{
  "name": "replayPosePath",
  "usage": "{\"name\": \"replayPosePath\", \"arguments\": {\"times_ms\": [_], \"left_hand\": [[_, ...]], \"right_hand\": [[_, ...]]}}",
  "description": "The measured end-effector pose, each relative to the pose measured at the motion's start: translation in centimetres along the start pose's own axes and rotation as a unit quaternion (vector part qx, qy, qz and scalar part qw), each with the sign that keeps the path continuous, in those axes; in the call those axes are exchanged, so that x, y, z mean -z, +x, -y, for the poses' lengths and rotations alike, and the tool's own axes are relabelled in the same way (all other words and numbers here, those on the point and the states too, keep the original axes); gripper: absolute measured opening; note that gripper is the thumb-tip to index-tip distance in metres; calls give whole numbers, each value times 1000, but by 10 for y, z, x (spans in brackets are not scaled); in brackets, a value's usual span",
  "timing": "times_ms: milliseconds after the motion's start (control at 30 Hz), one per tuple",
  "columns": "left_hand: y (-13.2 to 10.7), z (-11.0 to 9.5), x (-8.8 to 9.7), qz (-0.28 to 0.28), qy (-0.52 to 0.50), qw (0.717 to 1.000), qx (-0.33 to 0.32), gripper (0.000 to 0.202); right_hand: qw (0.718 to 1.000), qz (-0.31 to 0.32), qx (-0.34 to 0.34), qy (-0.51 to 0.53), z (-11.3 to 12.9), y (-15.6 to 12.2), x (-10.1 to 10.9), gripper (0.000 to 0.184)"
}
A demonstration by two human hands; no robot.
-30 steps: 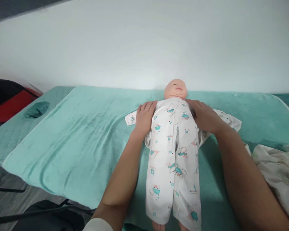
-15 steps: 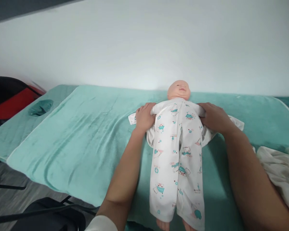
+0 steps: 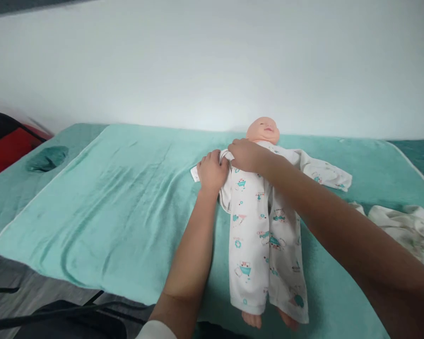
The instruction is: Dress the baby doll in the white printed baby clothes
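Note:
A baby doll lies on its back in white printed baby clothes, its head by the wall and its bare feet toward me. My left hand is closed around the sleeve at the image-left side, whose cuff sticks out beyond my fingers. My right hand reaches across the doll's chest, its fingers closed on the cloth near the same shoulder, close beside my left hand. The other sleeve lies stretched out to the right, untouched. My right forearm covers part of the chest.
A teal plush cover with a face hole at its left end lies over the table. Crumpled white cloth lies on the right. Behind stands a white wall. A red and black item is at far left; a dark seat is below.
My right hand has let go of the right-hand sleeve and moved left across the chest to the other shoulder. My left hand stays at its sleeve.

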State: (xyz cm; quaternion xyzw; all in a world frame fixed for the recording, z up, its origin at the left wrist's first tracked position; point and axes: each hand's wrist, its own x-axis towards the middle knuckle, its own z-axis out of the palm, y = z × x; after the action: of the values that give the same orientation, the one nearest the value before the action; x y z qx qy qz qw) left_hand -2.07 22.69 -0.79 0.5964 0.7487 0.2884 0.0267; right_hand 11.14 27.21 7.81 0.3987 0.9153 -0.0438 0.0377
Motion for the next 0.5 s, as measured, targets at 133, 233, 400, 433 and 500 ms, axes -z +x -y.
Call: {"name": "replayPosePath", "arguments": {"times_ms": [133, 233, 400, 433, 500], "left_hand": [[0, -2, 0, 13, 19, 1000, 9, 30], [0, -3, 0, 11, 22, 1000, 4, 29], [-2, -1, 1, 3, -6, 1000, -4, 33], [-3, 0, 1, 0, -13, 1000, -1, 35], [-5, 2, 3, -10, -29, 1000, 7, 38]], "right_hand": [[997, 60, -26, -44, 8, 24, -2, 29], [992, 111, -31, -45, 8, 29, 1, 30], [994, 104, -18, -35, -2, 28, 8, 30], [995, 95, -14, -30, -4, 25, 10, 32], [996, 87, -13, -21, -8, 19, 14, 39]]}}
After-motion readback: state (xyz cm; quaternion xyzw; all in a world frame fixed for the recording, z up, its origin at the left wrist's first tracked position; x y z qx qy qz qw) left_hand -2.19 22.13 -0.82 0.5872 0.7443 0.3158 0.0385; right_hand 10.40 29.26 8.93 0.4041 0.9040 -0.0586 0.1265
